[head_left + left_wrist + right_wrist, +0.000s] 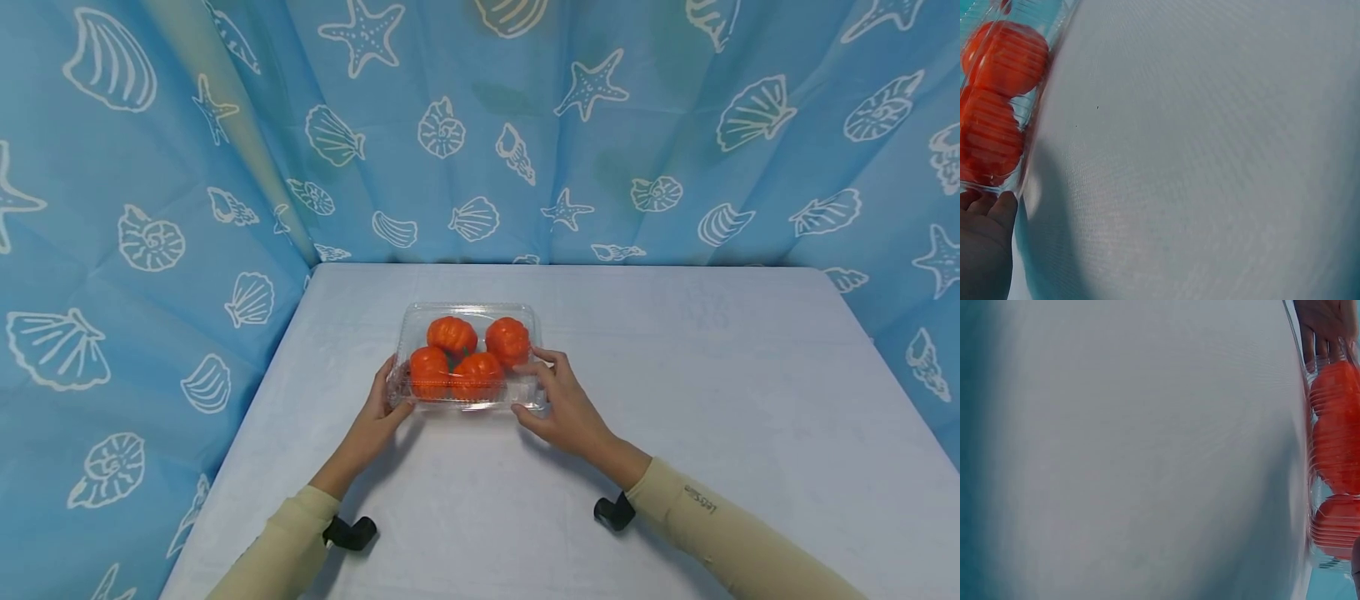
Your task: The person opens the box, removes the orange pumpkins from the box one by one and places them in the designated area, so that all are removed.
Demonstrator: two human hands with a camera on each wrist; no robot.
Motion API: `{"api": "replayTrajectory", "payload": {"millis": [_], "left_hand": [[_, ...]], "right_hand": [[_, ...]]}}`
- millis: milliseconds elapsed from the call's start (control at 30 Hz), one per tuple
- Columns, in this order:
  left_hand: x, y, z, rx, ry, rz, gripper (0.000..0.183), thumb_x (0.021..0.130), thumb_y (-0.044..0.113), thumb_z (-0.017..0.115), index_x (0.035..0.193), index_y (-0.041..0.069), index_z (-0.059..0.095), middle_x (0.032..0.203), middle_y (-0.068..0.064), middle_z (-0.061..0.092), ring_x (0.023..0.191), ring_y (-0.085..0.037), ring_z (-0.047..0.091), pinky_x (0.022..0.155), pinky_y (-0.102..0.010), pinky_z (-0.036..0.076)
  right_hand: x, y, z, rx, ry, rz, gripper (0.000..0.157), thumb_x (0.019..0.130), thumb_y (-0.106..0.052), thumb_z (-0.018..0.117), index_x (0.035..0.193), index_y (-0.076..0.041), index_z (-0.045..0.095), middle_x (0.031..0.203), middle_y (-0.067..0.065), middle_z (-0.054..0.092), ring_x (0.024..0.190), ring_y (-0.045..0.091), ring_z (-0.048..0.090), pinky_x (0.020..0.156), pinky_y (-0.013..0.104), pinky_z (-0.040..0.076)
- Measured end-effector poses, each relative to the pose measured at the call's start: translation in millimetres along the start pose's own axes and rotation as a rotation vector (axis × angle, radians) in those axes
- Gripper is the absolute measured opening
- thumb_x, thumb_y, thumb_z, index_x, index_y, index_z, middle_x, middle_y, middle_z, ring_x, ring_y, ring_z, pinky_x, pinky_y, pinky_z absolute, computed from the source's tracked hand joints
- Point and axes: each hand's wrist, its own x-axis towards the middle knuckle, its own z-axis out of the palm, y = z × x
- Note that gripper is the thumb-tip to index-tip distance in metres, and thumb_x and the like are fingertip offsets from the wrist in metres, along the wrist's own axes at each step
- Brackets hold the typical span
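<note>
A clear plastic box (517, 396) is held level between my two hands near the middle of the table. Several ribbed orange-red fruits, like tomatoes or small pumpkins (477, 377), show through its wall. My left hand (378, 414) grips the left end, thumb at the front corner and fingers along the side. At the opposite end, my right hand (566, 410) holds the right side, with its thumb near the front corner. In the left wrist view, fingertips (1005, 206) meet the end of the box. Whether the box touches the table is hard to tell.
A white cloth covers the table (720, 392). Behind it and on both sides hangs a blue curtain (480, 167) printed with white shells and starfish. Black wrist cameras (615, 512) sit at the cuffs of the beige sleeves (712, 517).
</note>
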Motion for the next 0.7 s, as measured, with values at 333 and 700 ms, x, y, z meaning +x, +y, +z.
{"api": "replayTrajectory", "payload": {"millis": [333,700], "left_hand": [[0.9,0.4,1.0,-0.035,-0.005,0.013,0.078,0.105,0.01,0.056,0.163,0.012,0.004,0.167,-0.017,0.021,0.149,-0.035,0.031,0.115,-0.044,0.035],[0.9,-0.7,0.7,-0.015,-0.003,0.02,0.079,0.105,0.01,0.056,0.164,0.014,0.003,0.169,-0.017,0.013,0.153,-0.035,0.02,0.119,-0.054,0.025]], "right_hand": [[0.3,0.4,-0.1,-0.004,0.005,-0.008,0.043,0.09,-0.015,0.071,0.131,-0.014,0.058,0.15,0.02,0.037,0.121,0.035,0.056,0.099,0.053,0.052],[5.5,-2.8,-8.3,-0.064,-0.044,-0.007,0.047,0.087,-0.008,0.067,0.133,-0.015,0.06,0.151,0.017,0.041,0.112,0.029,0.06,0.094,0.045,0.057]]}}
